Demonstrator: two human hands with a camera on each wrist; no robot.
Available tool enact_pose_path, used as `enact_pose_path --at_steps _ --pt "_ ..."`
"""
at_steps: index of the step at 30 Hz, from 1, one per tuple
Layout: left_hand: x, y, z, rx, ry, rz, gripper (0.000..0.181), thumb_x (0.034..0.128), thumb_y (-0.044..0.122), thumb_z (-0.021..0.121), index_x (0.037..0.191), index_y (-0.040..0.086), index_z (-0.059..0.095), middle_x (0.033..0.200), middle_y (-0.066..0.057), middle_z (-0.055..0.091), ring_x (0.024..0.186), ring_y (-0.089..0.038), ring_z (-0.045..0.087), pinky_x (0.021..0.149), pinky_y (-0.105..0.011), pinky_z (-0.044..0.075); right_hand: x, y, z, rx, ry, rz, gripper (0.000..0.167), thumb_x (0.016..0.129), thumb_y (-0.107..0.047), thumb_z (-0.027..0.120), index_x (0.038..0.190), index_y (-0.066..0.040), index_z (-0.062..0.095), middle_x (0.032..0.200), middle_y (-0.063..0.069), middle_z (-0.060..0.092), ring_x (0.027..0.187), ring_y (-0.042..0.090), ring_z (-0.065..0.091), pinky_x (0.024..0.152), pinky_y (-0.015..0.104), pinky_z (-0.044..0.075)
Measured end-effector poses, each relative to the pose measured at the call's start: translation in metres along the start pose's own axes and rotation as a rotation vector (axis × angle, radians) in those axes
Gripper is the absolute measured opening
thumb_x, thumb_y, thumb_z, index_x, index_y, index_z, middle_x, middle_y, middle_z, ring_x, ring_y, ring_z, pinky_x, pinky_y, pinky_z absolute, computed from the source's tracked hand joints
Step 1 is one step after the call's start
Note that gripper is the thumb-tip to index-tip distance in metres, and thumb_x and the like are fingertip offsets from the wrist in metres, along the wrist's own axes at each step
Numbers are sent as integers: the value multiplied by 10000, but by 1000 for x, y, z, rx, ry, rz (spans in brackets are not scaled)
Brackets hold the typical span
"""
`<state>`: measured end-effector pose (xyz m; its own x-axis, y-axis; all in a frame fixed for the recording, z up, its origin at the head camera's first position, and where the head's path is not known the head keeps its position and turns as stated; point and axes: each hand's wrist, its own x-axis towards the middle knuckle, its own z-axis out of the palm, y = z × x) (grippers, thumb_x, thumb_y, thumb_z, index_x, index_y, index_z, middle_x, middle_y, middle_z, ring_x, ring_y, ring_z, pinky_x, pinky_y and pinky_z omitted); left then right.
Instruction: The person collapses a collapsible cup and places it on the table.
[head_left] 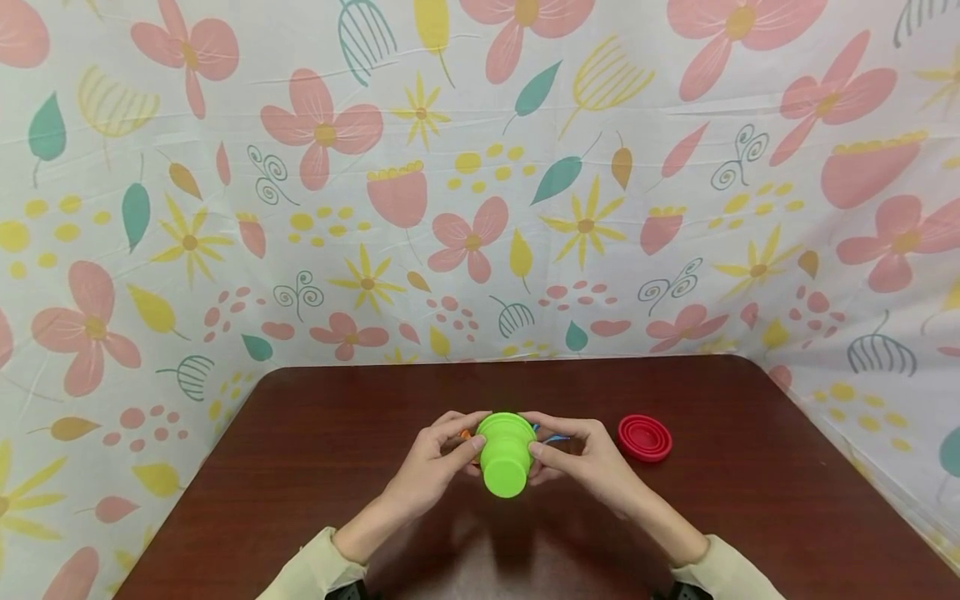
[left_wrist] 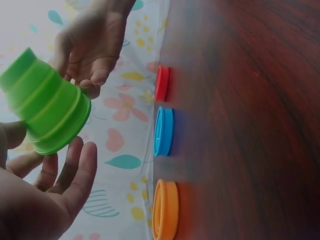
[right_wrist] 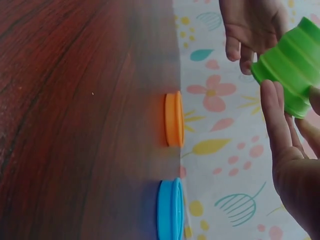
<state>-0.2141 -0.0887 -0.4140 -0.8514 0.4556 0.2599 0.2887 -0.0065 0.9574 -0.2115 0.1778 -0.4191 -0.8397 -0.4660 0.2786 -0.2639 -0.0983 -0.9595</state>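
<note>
A green collapsible cup (head_left: 506, 454), drawn out to its full stepped length, is held above the table between both hands. Its narrow base points toward me and its wide rim away. The left hand (head_left: 435, 467) grips its left side between thumb and fingers. On the opposite side, the right hand (head_left: 588, 462) pinches it the same way. Both wrist views show the cup's ringed wall, with fingertips touching it near the rim. Behind the hands lie a flattened blue cup (left_wrist: 164, 131) and a flattened orange cup (left_wrist: 166, 210), mostly hidden in the head view.
A flattened red cup (head_left: 645, 437) lies on the dark wooden table (head_left: 315, 467), right of the right hand. Flower-patterned cloth (head_left: 465, 167) hangs behind the table's far edge and continues around its sides.
</note>
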Motion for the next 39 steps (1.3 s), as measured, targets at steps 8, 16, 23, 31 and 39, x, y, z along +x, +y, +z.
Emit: enact_pose_path --at_steps 8,16,23,31,39 --pt "-2 -1 -1 41 2 11 387 1077 140 621 1450 37 621 1188 -139 557 936 -272 687 817 -518 623 1 -4 5 -84 -28 -16 452 1071 -65 603 1511 18 540 1068 274 635 754 385 711 688 558 630" --pt "-2 0 1 71 -3 12 367 1072 150 631 1425 50 640 1169 -118 570 923 -240 667 789 -453 631 1 -3 5 -118 -9 -11 413 1059 -60 625 1467 -3 599 1021 276 654 693 386 705 634 555 626" --pt "-1 -1 2 107 -4 -4 356 1088 197 614 1421 78 652 1155 -111 575 906 -229 649 787 -461 627 3 -3 5 -114 -19 -22 394 1057 -62 629 1448 -10 621 961 269 656 686 400 693 625 561 624" --pt "0 1 4 123 -6 21 315 1076 189 637 1358 61 696 1197 -122 592 843 -228 660 716 -477 632 4 -1 6 -136 1 -24 369 1070 -73 614 1420 42 626 972 218 707 624 354 686 585 542 621" --pt "2 1 5 114 -10 23 299 1072 180 644 1326 37 712 1198 -138 600 804 -252 680 665 -448 637 4 -1 9 -113 1 -15 356 1068 -90 622 1401 32 649 791 182 712 586 342 690 575 549 617"
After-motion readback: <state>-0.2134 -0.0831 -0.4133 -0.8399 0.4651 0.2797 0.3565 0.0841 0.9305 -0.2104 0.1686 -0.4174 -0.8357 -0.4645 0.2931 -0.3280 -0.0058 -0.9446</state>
